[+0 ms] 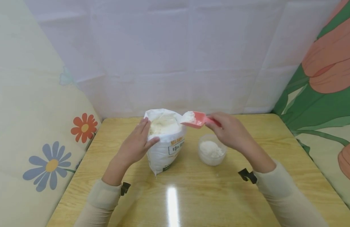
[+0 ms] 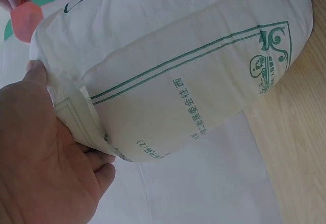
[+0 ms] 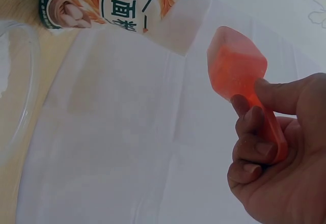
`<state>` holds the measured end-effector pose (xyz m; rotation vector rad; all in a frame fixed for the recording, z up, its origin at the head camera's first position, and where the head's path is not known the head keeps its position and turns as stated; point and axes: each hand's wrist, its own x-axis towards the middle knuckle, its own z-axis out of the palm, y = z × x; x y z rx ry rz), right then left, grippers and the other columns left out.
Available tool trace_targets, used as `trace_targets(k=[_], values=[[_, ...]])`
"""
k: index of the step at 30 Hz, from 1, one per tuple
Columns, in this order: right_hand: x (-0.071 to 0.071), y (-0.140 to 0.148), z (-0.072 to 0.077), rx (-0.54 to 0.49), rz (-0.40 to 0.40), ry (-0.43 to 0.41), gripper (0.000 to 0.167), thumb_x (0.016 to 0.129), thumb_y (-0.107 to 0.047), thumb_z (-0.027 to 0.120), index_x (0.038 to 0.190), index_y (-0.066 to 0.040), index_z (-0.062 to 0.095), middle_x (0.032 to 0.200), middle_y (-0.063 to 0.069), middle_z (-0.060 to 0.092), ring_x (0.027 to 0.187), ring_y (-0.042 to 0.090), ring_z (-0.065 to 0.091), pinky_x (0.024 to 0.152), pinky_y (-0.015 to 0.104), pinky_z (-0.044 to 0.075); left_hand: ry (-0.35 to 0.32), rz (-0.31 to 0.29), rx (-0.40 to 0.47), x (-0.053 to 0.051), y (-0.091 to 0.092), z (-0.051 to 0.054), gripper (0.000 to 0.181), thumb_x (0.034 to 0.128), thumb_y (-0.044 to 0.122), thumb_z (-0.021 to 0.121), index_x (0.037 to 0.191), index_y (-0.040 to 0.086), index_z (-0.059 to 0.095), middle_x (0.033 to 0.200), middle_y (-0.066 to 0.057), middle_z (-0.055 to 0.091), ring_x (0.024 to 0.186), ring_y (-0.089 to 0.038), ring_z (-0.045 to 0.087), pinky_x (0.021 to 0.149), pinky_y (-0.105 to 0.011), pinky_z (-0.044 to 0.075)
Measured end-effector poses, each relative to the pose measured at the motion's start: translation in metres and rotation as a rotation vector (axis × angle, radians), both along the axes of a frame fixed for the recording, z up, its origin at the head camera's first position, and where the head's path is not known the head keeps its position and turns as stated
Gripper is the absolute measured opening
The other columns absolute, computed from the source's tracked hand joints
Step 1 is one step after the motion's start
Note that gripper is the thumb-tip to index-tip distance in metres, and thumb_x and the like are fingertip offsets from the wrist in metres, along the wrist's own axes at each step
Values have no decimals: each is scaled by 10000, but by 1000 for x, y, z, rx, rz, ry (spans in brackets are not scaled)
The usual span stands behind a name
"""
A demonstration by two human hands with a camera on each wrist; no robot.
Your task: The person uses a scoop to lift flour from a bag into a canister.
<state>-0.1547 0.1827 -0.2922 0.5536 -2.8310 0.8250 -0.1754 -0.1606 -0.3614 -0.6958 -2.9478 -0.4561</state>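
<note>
A white bag of flour (image 1: 163, 151) stands upright with its mouth open and pale flour visible inside. My left hand (image 1: 136, 142) grips the left side of its rim; in the left wrist view, the thumb and curled fingers (image 2: 99, 168) hold the bag's edge. Curled round the handle of a pink scoop (image 1: 199, 119), my right hand (image 1: 230, 130) holds it level beside the bag's mouth, with white flour heaped in it. Below that hand, a clear round bowl (image 1: 211, 161) with a mound of flour (image 1: 211, 148) rests on the table.
The wooden table (image 1: 209, 195) reaches back to a white cloth backdrop (image 1: 175, 63). Flower-printed cloths (image 1: 21, 104) hang on both sides. A bright light reflection (image 1: 173, 205) lies on the tabletop near the front.
</note>
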Motion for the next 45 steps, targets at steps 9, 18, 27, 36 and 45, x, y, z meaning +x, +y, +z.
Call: trace_targets(k=[9,18,27,36,45], values=[[8,18,-9,-10,-17,54,267,1033,-259,607,1151,-41,707,1070,128,713,947,306,638,850,519,523,8,-2,1,0,0,0,894,1047,597,370,1584,-79,136,1671,-237,92,1552,-373,94,1252,-518,160],[17,33,-16,-14,-47,75,251,1028,-250,617,1095,-27,712,1005,134,709,900,301,632,798,513,515,11,-5,6,0,0,1,881,1051,564,405,1583,-81,125,1671,-240,84,1552,-377,90,1251,-518,155],[23,50,-29,-10,-63,89,277,1010,-214,644,1153,15,706,1014,159,699,896,320,637,792,543,532,14,0,8,1,0,2,883,1050,573,398,1582,-81,135,1670,-240,93,1552,-374,97,1252,-514,158],[26,64,-41,9,-99,13,315,1022,-248,626,1155,30,693,1003,159,700,876,310,629,787,543,541,0,8,4,2,0,3,875,1054,571,387,1586,-73,127,1674,-230,80,1555,-364,91,1254,-506,157],[28,69,-51,16,-121,-52,358,1029,-279,614,1193,32,686,1121,224,701,1000,391,659,857,602,543,-4,5,-1,2,1,3,879,1053,574,384,1586,-75,126,1673,-236,81,1554,-372,86,1252,-515,156]])
